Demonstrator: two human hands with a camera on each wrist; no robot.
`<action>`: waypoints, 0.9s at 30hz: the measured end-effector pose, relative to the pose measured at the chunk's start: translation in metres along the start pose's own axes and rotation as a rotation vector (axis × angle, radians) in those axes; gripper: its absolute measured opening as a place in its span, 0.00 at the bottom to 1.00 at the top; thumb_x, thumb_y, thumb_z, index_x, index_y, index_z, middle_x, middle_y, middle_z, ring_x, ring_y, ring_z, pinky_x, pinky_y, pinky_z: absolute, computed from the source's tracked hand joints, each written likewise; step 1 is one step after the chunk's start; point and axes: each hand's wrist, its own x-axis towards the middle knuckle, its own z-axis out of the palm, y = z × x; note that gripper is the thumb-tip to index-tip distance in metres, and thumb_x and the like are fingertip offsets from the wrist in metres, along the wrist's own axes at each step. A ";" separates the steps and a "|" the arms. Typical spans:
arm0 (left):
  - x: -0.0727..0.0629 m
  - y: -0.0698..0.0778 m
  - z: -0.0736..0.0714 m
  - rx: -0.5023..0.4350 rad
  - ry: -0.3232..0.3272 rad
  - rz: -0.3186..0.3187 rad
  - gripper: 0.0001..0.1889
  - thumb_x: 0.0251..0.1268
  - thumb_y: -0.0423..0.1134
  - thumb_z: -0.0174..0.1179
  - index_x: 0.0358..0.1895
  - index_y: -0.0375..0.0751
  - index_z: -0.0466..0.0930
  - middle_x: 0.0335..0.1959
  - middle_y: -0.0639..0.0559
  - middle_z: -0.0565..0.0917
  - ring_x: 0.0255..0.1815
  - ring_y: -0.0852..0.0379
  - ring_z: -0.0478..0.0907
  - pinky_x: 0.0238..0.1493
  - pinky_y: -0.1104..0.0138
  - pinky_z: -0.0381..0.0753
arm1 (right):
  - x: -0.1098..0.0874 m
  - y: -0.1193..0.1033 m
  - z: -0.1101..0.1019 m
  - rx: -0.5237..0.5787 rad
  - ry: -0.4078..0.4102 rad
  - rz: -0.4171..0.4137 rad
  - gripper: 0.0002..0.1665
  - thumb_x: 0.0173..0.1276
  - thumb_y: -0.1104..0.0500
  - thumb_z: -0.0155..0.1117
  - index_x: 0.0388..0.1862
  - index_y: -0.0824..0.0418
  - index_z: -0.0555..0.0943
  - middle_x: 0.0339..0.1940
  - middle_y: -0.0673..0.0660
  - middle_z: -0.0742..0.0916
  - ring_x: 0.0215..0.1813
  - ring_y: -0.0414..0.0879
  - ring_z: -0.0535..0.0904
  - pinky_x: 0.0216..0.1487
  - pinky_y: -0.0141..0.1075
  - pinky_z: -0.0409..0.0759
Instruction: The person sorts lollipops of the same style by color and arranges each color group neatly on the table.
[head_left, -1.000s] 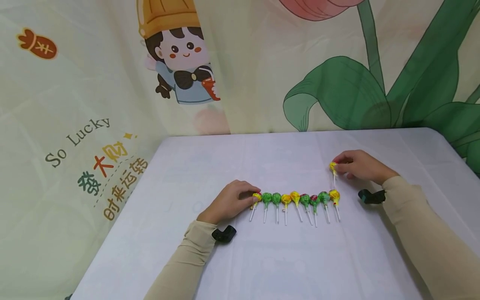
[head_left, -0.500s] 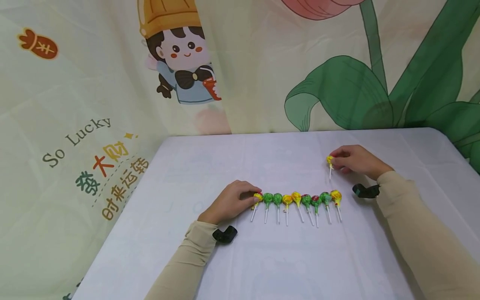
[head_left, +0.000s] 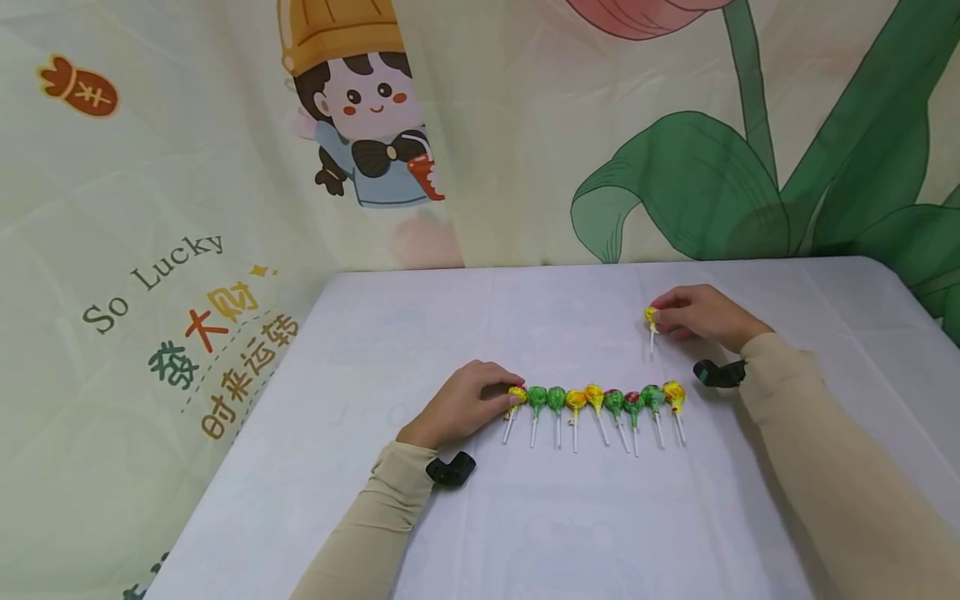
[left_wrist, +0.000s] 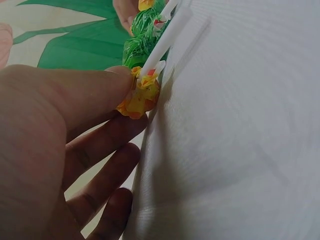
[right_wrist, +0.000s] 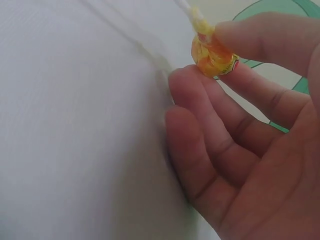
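Got the left hand (head_left: 461, 407) pinching the leftmost yellow-wrapped lollipop (left_wrist: 138, 104) of a row (head_left: 576, 400) on the tabletop (head_left: 600, 525), right hand (head_left: 705, 317) well apart, pinching another yellow-wrapped lollipop (right_wrist: 212, 54) beyond the row's right half. Looks like a placing step; probably needs gentle lowering before letting go.

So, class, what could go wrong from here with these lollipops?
The right hand pinches a yellow lollipop by its wrapped head, so it might slip and drop. The left hand pinches the end lollipop, with a green lollipop close beside it, so a twitch could push that one askew.
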 end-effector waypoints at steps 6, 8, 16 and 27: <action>0.001 -0.002 0.001 0.008 0.000 -0.022 0.13 0.69 0.45 0.65 0.54 0.53 0.86 0.50 0.62 0.84 0.57 0.59 0.75 0.63 0.59 0.71 | 0.008 -0.004 0.001 0.050 -0.001 0.008 0.26 0.75 0.49 0.60 0.65 0.62 0.75 0.59 0.62 0.80 0.53 0.55 0.78 0.56 0.44 0.79; 0.001 -0.002 0.001 0.005 -0.003 -0.029 0.13 0.69 0.45 0.66 0.54 0.53 0.86 0.50 0.63 0.84 0.57 0.59 0.75 0.63 0.59 0.71 | 0.010 -0.005 0.003 0.064 -0.002 0.010 0.26 0.75 0.50 0.60 0.65 0.62 0.75 0.60 0.62 0.80 0.53 0.55 0.79 0.57 0.44 0.79; 0.002 -0.001 0.003 0.000 0.000 -0.006 0.13 0.69 0.46 0.65 0.54 0.52 0.86 0.50 0.63 0.84 0.56 0.59 0.76 0.62 0.59 0.71 | 0.019 -0.008 0.009 0.074 0.001 0.021 0.25 0.75 0.49 0.61 0.63 0.62 0.76 0.56 0.62 0.83 0.51 0.54 0.80 0.54 0.42 0.80; 0.002 -0.002 0.002 0.008 0.010 0.008 0.13 0.69 0.46 0.65 0.54 0.53 0.87 0.49 0.63 0.84 0.56 0.60 0.76 0.62 0.60 0.71 | 0.026 -0.013 0.015 0.079 0.012 0.015 0.24 0.75 0.53 0.61 0.63 0.64 0.76 0.57 0.63 0.81 0.51 0.55 0.79 0.55 0.42 0.80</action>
